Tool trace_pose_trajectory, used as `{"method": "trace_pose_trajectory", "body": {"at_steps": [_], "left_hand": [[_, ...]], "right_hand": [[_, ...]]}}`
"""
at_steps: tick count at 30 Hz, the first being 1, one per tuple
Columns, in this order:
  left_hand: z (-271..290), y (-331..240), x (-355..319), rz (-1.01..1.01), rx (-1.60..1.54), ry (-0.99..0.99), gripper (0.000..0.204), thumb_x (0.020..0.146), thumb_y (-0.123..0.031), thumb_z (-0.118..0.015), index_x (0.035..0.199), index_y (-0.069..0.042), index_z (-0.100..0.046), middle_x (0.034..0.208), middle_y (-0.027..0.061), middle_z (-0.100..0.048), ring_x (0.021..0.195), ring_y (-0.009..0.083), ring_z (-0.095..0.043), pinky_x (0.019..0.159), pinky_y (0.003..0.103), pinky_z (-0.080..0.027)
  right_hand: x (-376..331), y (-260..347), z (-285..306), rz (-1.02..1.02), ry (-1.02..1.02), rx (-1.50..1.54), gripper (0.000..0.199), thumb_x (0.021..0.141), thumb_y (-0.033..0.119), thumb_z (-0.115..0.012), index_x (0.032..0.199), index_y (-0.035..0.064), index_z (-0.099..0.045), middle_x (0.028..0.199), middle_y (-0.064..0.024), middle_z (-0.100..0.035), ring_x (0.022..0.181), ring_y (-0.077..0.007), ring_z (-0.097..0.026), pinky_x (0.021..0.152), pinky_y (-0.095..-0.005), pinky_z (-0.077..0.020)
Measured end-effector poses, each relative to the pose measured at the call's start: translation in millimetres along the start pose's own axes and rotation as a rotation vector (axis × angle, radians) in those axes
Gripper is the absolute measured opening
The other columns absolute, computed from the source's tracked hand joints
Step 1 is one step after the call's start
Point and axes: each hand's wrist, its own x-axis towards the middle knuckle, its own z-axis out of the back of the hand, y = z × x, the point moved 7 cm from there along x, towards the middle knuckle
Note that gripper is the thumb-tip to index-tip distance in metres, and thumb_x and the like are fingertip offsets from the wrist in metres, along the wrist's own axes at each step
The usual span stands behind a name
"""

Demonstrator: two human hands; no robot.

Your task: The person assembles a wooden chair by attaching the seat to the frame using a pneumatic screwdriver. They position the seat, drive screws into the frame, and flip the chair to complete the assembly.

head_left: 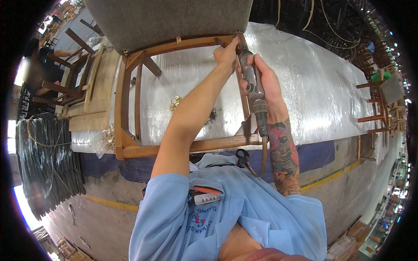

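We log one head view, looking down over a desk (313, 78) wrapped in shiny plastic film. On it lies a wooden chair frame (130, 108), turned so that its grey upholstered seat (165, 19) sits at 12 o'clock and its rails reach back toward us.

Right hand (263, 80): closed in a full grip around the body of a grey pneumatic screwdriver (254, 91). The tool points toward 12 o'clock, its tip at the frame's upper corner, just under the seat edge. A brown air hose (263, 156) leaves the tool's rear end and loops down toward 6 o'clock, past the near rail of the frame.

Left hand (226, 54): fingers curled, pressed against the same corner of the frame, touching the wood right beside the tool's tip. We cannot tell whether it pinches a small part there.

The two hands sit close together, the left at about 9 o'clock of the right.

Inside the frame, on the film, lies a small heap of brass-coloured fittings (175, 103), at 8 o'clock of the left hand and well apart from it. A second heap of similar fittings (106, 137) lies outside the frame's left leg, near the desk edge.

At 9 o'clock, another person (37, 74) stands at more wooden chair frames (74, 82). A stack of dark material (45, 161) sits at 8 o'clock on the floor. Further wooden frames (374, 104) stand at 3 o'clock.
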Motion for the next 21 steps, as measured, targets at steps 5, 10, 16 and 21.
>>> {"method": "trace_pose_trajectory", "body": {"at_steps": [5, 10, 16, 21], "left_hand": [[0, 2, 4, -0.040, -0.075, -0.002, 0.051, 0.079, -0.043, -0.079, 0.090, 0.005, -0.063, 0.077, 0.0105, -0.064, 0.057, 0.0169, -0.059, 0.045, 0.036, -0.045], [9, 7, 4, 0.068, 0.031, 0.043, 0.051, 0.085, -0.046, -0.072, 0.091, 0.004, -0.060, 0.075, 0.0088, -0.060, 0.054, 0.0180, -0.053, 0.046, 0.036, -0.041], [50, 1, 1, 0.301, 0.047, 0.140, 0.024, 0.096, -0.023, -0.048, 0.098, 0.001, -0.049, 0.073, 0.0064, -0.048, 0.061, 0.0181, -0.048, 0.051, 0.034, -0.041], [93, -44, -32, 0.227, 0.040, 0.280, 0.019, 0.097, -0.010, -0.047, 0.111, 0.003, -0.048, 0.087, 0.0090, -0.051, 0.080, 0.0186, -0.053, 0.065, 0.034, -0.046]], "right_hand": [[-1, 0, -1, -0.007, -0.020, -0.011, 0.027, 0.106, 0.037, -0.038, 0.095, 0.0159, -0.051, 0.085, -0.0073, -0.065, 0.049, -0.0133, -0.060, 0.039, -0.0239, -0.0459], [0, -1, 0, -0.007, -0.021, -0.033, 0.027, 0.106, 0.037, -0.039, 0.096, 0.0164, -0.052, 0.086, -0.0071, -0.064, 0.049, -0.0133, -0.060, 0.039, -0.0250, -0.0460], [-4, 0, -4, -0.004, -0.058, -0.042, 0.026, 0.103, 0.037, -0.042, 0.095, 0.0153, -0.053, 0.087, -0.0061, -0.061, 0.050, -0.0132, -0.058, 0.040, -0.0270, -0.0461], [-3, 0, 3, 0.000, -0.051, -0.009, 0.028, 0.103, 0.040, -0.043, 0.096, 0.0152, -0.053, 0.088, -0.0070, -0.060, 0.050, -0.0132, -0.058, 0.042, -0.0278, -0.0474]]}}
